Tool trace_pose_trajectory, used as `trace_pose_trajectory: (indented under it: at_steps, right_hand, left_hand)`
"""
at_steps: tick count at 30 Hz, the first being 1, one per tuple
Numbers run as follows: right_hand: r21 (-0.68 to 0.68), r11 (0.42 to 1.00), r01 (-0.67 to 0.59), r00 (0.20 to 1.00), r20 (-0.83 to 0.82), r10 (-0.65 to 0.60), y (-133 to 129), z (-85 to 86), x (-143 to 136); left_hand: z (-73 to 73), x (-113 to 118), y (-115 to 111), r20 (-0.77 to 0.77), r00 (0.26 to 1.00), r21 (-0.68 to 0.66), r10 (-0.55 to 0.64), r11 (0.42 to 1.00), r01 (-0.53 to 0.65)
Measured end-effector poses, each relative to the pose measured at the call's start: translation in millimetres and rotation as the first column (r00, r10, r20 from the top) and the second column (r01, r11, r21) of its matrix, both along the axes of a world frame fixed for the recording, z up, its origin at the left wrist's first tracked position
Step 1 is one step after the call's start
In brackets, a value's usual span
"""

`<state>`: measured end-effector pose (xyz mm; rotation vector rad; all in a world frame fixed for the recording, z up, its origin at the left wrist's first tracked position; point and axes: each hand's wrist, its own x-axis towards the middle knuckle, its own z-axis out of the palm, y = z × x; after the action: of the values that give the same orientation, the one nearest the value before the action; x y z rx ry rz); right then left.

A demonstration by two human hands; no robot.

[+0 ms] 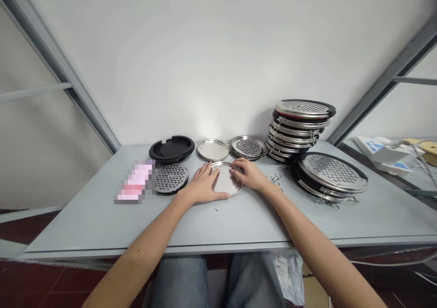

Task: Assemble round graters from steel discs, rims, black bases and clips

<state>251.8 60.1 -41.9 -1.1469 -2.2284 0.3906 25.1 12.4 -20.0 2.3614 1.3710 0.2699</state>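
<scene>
A shallow round metal tray with a raised rim lies flat on the table in front of me. My left hand rests over its left edge, fingers spread and thumb stretched along the near rim. My right hand has its bent fingers and thumb at the right rim, pinching it. Behind stands another shallow metal tray. Beside that is a small stack of perforated metal discs. Left of my left hand sits a perforated plate with holes on a dark base. Small metal clips lie near my right wrist.
Black notched rings are stacked at the back left, near a pixelated pink item. A tall stack of clipped perforated assemblies rises at the back right; a shorter stack stands before it. Grey frame posts flank the table.
</scene>
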Motion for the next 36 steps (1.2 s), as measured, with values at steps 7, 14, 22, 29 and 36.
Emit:
trace_pose_trajectory:
  at_steps: [7, 14, 22, 29, 36]
  right_hand:
    - [-0.012, 1.000, 0.001, 1.000, 0.000, -0.001, -1.5, 2.6, 0.0]
    - [-0.017, 1.000, -0.003, 1.000, -0.010, 0.003, -1.6, 3.3, 0.1]
    - [-0.023, 1.000, -0.002, 1.000, -0.011, 0.002, -2.5, 3.5, 0.9]
    - [-0.023, 1.000, -0.004, 1.000, -0.002, 0.004, -2.3, 4.0, 0.6]
    - [-0.026, 1.000, 0.005, 1.000, 0.002, -0.005, -2.7, 3.8, 0.6]
  left_hand:
    - [-1.6, -2.2, 1.6, 0.015, 1.000, 0.005, -0.018, 1.000, 0.018]
    - [-0.1, -1.3, 1.1, -0.030, 0.999, 0.003, -0.023, 1.000, 0.023]
    - [0.2, -1.2, 0.9, -0.035, 0.999, 0.005, -0.026, 1.000, 0.026]
    - [-0.6, -1.4, 1.4, -0.038, 0.999, 0.004, -0.027, 1.000, 0.027]
    - [3.8, -1.2, 0.0, -0.082, 0.996, -0.017, -0.030, 0.999, 0.028]
